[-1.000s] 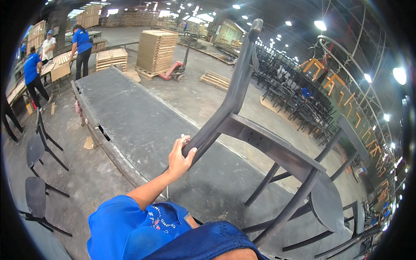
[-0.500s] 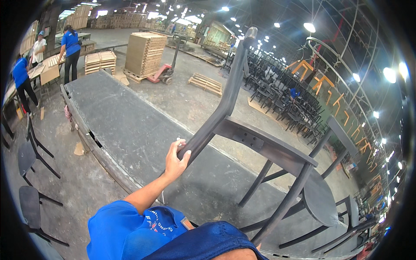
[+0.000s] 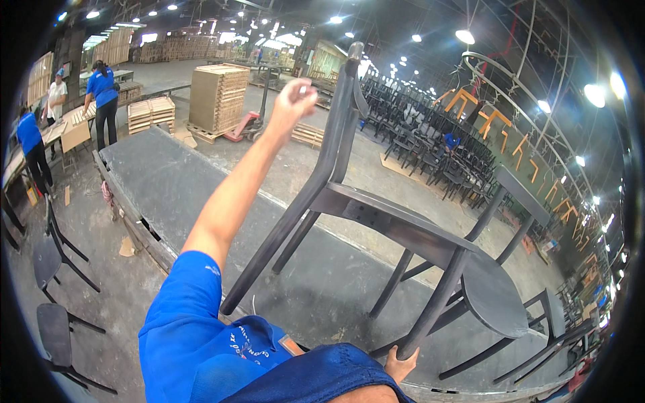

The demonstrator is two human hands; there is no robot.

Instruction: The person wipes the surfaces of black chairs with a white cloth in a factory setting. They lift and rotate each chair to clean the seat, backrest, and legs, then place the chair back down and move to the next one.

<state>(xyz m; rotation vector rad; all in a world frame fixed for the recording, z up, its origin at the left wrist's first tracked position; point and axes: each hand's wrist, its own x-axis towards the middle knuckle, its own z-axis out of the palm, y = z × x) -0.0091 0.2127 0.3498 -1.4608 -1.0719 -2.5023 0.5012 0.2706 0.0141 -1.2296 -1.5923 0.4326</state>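
A dark chair point(image 3: 390, 225) stands tilted in front of me on the grey-topped work table. My left hand point(image 3: 293, 111) is raised beside its tall back post point(image 3: 336, 127), apart from the wood. The fingers are bent together around a small whitish thing point(image 3: 304, 90), too small and blurred to name. Low at the front, my right hand point(image 3: 401, 365) grips the end of the chair's near leg point(image 3: 433, 309); part of that hand is hidden behind the leg. Just beyond it, a second dark chair point(image 3: 494, 285) with a rounded seat stands on the table.
The long grey table point(image 3: 175, 174) runs off to the far left. Dark chairs point(image 3: 54, 332) stand on the floor at left, and another point(image 3: 551, 322) at right. Stacked boards point(image 3: 218, 101), a red pallet jack point(image 3: 242, 127) and several co-workers point(image 3: 104, 91) are farther back.
My left hand has let go of the chair's leg and risen toward the top of the back post. The chair has shifted slightly left, and my right hand now shows on its near leg.
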